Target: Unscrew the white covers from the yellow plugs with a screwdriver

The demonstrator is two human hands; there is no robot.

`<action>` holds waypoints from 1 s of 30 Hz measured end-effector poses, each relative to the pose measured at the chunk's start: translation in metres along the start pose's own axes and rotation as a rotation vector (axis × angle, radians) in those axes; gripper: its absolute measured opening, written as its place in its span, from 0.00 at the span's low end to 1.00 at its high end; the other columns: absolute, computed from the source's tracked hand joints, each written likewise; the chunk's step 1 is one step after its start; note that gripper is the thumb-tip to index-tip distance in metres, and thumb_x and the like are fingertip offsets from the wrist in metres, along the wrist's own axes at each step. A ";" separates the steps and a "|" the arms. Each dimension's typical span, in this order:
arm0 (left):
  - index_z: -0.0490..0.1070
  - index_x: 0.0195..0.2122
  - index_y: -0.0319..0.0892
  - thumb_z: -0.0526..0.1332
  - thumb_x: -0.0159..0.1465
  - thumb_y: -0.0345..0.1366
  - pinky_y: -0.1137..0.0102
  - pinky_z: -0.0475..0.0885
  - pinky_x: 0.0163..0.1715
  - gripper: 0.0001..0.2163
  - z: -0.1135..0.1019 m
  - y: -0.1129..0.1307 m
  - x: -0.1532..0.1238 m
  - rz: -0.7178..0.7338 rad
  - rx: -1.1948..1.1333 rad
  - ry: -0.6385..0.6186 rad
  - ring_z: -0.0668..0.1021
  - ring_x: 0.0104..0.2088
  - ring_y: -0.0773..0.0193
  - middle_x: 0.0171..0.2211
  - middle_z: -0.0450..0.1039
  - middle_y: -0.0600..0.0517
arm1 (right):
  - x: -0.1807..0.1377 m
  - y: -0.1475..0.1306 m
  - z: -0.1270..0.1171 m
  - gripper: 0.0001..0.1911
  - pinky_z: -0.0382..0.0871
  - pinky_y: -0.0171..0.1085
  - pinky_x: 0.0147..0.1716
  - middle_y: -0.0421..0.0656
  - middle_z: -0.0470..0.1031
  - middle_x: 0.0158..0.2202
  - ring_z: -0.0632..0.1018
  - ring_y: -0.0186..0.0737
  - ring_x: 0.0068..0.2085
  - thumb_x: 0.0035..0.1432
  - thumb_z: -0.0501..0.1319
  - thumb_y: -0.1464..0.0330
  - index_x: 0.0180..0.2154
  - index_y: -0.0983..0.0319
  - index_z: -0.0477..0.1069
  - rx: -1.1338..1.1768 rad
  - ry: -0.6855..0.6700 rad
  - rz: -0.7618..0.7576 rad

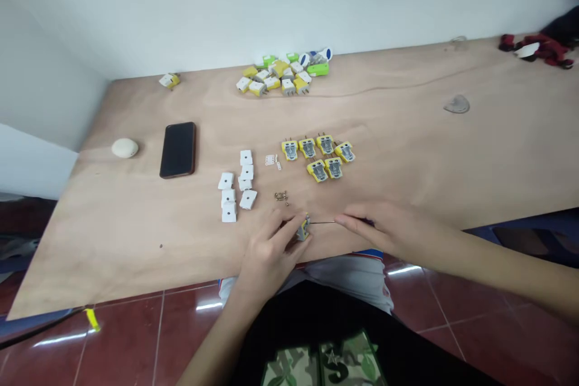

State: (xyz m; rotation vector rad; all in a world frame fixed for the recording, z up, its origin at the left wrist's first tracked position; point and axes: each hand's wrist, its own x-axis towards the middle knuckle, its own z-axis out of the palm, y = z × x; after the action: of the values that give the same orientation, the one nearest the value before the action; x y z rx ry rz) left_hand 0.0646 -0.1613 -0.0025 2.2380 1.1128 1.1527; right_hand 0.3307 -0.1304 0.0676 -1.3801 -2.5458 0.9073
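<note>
Near the table's front edge, my left hand (271, 247) grips a yellow and grey electrical plug (303, 229) between thumb and fingers, turned on its side. My right hand (380, 223) is closed around a screwdriver (323, 222), its thin shaft pointing left with the tip at the plug; most of the handle is hidden in the palm. Just beyond my left hand lies a little pile of brass-coloured screws (281, 196). Several opened yellow plugs (325, 145) lie farther back with grey insides facing up. White plug covers (228, 211) sit in columns to the left.
Small white flat pieces (270, 160) lie between covers and opened plugs. Against the wall is a heap of yellow, white and green plugs (275, 75). A phone (178, 149), an egg-shaped white object (125, 148) and a lone plug (169, 81) are at left; a grey flat piece (458, 104) is at right.
</note>
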 end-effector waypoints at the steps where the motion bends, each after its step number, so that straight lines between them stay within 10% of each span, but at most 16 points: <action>1: 0.76 0.60 0.40 0.71 0.72 0.28 0.62 0.85 0.50 0.17 0.000 0.001 0.000 0.005 0.014 0.000 0.84 0.49 0.56 0.47 0.81 0.44 | 0.000 -0.002 -0.002 0.30 0.58 0.38 0.27 0.36 0.70 0.22 0.70 0.35 0.24 0.82 0.51 0.53 0.27 0.59 0.66 0.086 -0.045 0.102; 8: 0.77 0.60 0.43 0.73 0.70 0.33 0.62 0.85 0.50 0.18 -0.014 -0.005 -0.008 -0.058 0.083 -0.008 0.85 0.47 0.56 0.50 0.81 0.45 | 0.000 -0.005 -0.009 0.21 0.66 0.37 0.31 0.40 0.80 0.36 0.77 0.39 0.34 0.77 0.58 0.50 0.42 0.57 0.79 0.359 0.042 0.209; 14: 0.78 0.58 0.42 0.72 0.71 0.37 0.59 0.86 0.53 0.15 -0.038 -0.012 -0.025 -0.134 0.113 -0.047 0.85 0.52 0.53 0.51 0.81 0.44 | 0.005 -0.004 -0.009 0.19 0.66 0.37 0.30 0.40 0.75 0.30 0.72 0.37 0.29 0.74 0.63 0.53 0.36 0.59 0.79 0.343 0.171 0.052; 21: 0.76 0.62 0.44 0.72 0.72 0.34 0.57 0.86 0.54 0.18 -0.056 -0.018 -0.036 -0.061 0.106 -0.049 0.86 0.50 0.54 0.52 0.84 0.44 | 0.060 -0.022 0.016 0.12 0.74 0.40 0.46 0.46 0.75 0.47 0.77 0.41 0.45 0.79 0.53 0.73 0.49 0.60 0.74 -0.038 0.183 -0.399; 30: 0.77 0.60 0.43 0.73 0.70 0.31 0.57 0.86 0.52 0.18 -0.064 -0.019 -0.044 -0.017 0.094 -0.033 0.87 0.50 0.54 0.50 0.85 0.43 | 0.119 -0.056 0.054 0.18 0.73 0.46 0.45 0.52 0.75 0.51 0.76 0.52 0.49 0.78 0.55 0.72 0.64 0.61 0.71 -0.592 0.232 -0.462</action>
State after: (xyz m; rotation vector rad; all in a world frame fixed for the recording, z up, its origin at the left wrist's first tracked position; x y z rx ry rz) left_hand -0.0115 -0.1856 0.0010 2.3047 1.1933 1.0738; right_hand 0.2007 -0.0836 0.0327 -0.8381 -2.8591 -0.0867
